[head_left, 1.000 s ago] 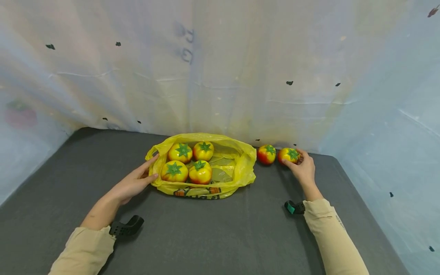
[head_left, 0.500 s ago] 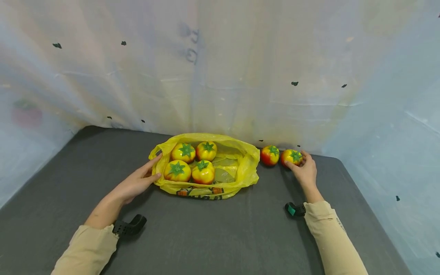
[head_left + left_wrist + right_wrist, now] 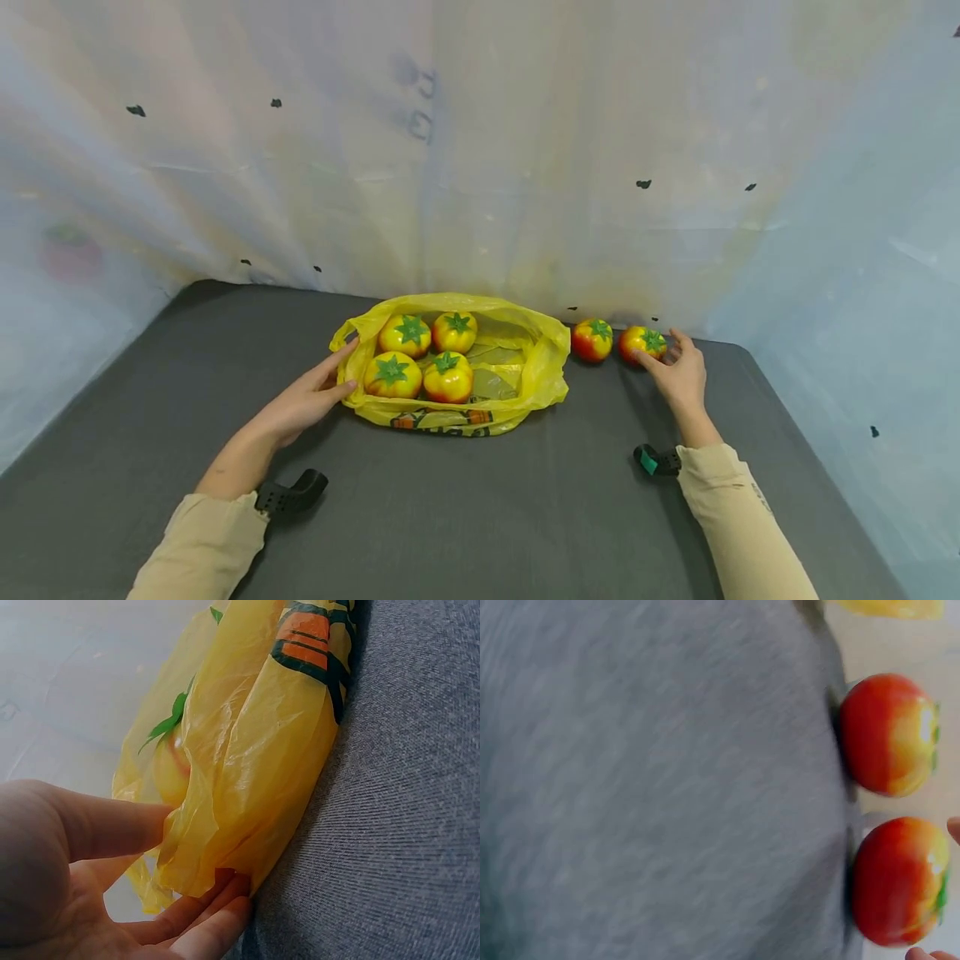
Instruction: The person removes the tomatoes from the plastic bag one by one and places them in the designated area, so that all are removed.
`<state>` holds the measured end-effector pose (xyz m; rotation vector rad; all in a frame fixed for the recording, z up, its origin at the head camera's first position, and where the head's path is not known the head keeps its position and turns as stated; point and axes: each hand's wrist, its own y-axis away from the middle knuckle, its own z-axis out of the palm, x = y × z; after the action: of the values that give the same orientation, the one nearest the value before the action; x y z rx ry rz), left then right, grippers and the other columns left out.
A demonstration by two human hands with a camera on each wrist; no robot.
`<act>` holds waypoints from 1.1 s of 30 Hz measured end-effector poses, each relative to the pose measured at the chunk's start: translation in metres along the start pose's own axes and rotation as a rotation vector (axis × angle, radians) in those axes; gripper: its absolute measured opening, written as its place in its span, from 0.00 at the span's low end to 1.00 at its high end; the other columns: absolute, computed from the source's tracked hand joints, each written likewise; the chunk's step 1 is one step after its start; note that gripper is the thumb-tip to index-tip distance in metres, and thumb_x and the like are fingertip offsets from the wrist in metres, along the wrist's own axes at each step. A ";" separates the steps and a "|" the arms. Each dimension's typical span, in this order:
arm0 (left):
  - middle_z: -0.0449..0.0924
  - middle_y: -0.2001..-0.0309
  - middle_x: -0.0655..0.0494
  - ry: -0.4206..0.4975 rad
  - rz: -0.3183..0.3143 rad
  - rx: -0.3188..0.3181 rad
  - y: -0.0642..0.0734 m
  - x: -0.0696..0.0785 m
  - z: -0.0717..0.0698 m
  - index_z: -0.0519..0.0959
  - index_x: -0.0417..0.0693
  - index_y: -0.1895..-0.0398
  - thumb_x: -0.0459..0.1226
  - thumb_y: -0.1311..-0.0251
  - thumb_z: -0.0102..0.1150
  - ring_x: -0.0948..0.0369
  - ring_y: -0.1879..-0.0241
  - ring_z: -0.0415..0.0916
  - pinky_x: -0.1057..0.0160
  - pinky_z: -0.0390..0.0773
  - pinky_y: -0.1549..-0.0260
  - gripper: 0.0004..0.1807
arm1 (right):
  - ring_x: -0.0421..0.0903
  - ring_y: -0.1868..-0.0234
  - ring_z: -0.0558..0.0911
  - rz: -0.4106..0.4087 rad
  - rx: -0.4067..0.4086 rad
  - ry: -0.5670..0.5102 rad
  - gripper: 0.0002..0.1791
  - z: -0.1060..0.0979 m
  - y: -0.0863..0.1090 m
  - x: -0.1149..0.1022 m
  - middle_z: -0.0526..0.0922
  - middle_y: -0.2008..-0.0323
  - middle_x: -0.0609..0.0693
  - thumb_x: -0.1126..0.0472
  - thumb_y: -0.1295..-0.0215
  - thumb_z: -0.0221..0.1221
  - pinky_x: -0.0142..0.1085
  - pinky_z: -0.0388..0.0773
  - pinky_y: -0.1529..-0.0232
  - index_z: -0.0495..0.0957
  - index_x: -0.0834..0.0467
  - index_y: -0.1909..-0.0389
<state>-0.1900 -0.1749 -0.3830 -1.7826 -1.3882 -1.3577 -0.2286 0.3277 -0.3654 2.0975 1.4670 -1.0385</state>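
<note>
A yellow plastic bag (image 3: 542, 367) lies with its mouth spread, several red-and-yellow toy tomatoes (image 3: 392, 375) with green leaf tops inside its left part. At the bag's left end my left hand (image 3: 303, 404) holds the edge. The left wrist view shows the bag film (image 3: 247, 765) between thumb and fingers. To the right of the bag stand two more toy tomatoes, the inner one (image 3: 592, 341) and the outer one (image 3: 639, 343). Beside the outer one is my right hand (image 3: 681, 379), thumb and fingers spread around it. In the right wrist view, fingertips (image 3: 954, 829) show apart from that tomato.
The grey table (image 3: 480, 517) reaches back to a pale sheet wall (image 3: 510, 192), close behind the bag and tomatoes. Another sheet (image 3: 847, 375) rises along the right edge. A black strap (image 3: 292, 494) is on the left wrist.
My right hand has loosened, its fingers now slightly apart from the outer tomato. My left hand stays at the bag's edge. The head view has shifted slightly.
</note>
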 end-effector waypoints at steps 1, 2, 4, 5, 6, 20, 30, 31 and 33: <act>0.31 0.24 0.36 0.005 -0.002 -0.005 -0.001 0.000 0.001 0.35 0.64 0.23 0.40 0.26 0.43 0.34 0.28 0.38 0.33 0.53 0.36 0.38 | 0.66 0.32 0.63 0.009 0.004 -0.009 0.45 -0.001 0.001 0.000 0.54 0.30 0.69 0.54 0.38 0.63 0.55 0.66 0.37 0.51 0.61 0.26; 0.30 0.24 0.36 0.009 -0.004 -0.008 -0.002 -0.001 0.001 0.35 0.64 0.23 0.40 0.26 0.43 0.34 0.28 0.38 0.33 0.53 0.36 0.38 | 0.66 0.32 0.62 0.017 0.005 -0.015 0.45 -0.002 0.002 0.000 0.53 0.30 0.69 0.53 0.38 0.63 0.55 0.67 0.38 0.51 0.60 0.26; 0.31 0.24 0.35 0.013 -0.006 -0.015 -0.003 -0.001 0.002 0.35 0.64 0.23 0.39 0.26 0.43 0.34 0.28 0.39 0.34 0.53 0.36 0.38 | 0.66 0.32 0.63 0.022 0.016 -0.032 0.44 -0.003 0.004 -0.002 0.53 0.29 0.68 0.53 0.37 0.62 0.55 0.67 0.38 0.51 0.59 0.25; 0.31 0.24 0.35 0.013 -0.006 -0.018 -0.003 -0.001 0.002 0.35 0.63 0.23 0.39 0.26 0.43 0.34 0.28 0.39 0.34 0.53 0.36 0.38 | 0.65 0.33 0.64 0.017 0.022 -0.042 0.44 -0.004 0.005 -0.003 0.53 0.29 0.67 0.52 0.37 0.62 0.56 0.67 0.38 0.52 0.58 0.25; 0.31 0.25 0.35 0.013 -0.005 -0.020 -0.004 -0.001 0.002 0.35 0.63 0.23 0.39 0.26 0.43 0.34 0.28 0.39 0.34 0.53 0.36 0.38 | 0.66 0.33 0.64 0.010 0.026 -0.047 0.44 -0.004 0.006 -0.005 0.53 0.29 0.66 0.52 0.37 0.62 0.56 0.68 0.39 0.52 0.58 0.25; 0.31 0.24 0.36 0.006 0.016 -0.014 -0.001 -0.001 0.001 0.35 0.60 0.23 0.40 0.26 0.42 0.34 0.28 0.39 0.34 0.55 0.37 0.37 | 0.61 0.32 0.65 -0.154 0.004 -0.110 0.41 0.002 0.021 -0.040 0.58 0.29 0.61 0.52 0.40 0.65 0.52 0.68 0.37 0.59 0.57 0.28; 0.30 0.24 0.37 -0.006 0.010 -0.012 0.000 0.001 0.001 0.35 0.62 0.23 0.40 0.26 0.42 0.34 0.28 0.38 0.33 0.55 0.37 0.37 | 0.59 0.33 0.67 -0.240 -0.012 -0.106 0.39 0.014 0.027 -0.055 0.62 0.32 0.61 0.54 0.39 0.65 0.51 0.69 0.37 0.60 0.58 0.29; 0.30 0.24 0.37 -0.010 0.009 -0.012 0.000 0.001 0.001 0.34 0.62 0.23 0.40 0.26 0.42 0.33 0.28 0.38 0.33 0.55 0.37 0.37 | 0.58 0.33 0.67 -0.243 -0.018 -0.106 0.39 0.015 0.028 -0.056 0.62 0.32 0.61 0.54 0.39 0.65 0.51 0.69 0.37 0.60 0.58 0.29; 0.30 0.24 0.37 -0.012 0.009 -0.012 0.001 0.001 0.001 0.35 0.62 0.23 0.40 0.26 0.42 0.33 0.28 0.37 0.33 0.54 0.37 0.37 | 0.58 0.33 0.67 -0.249 -0.030 -0.114 0.39 0.017 0.029 -0.058 0.62 0.32 0.61 0.55 0.39 0.65 0.51 0.69 0.37 0.60 0.58 0.29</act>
<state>-0.1889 -0.1741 -0.3820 -1.8054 -1.3789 -1.3557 -0.2183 0.2683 -0.3360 1.8358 1.7054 -1.1965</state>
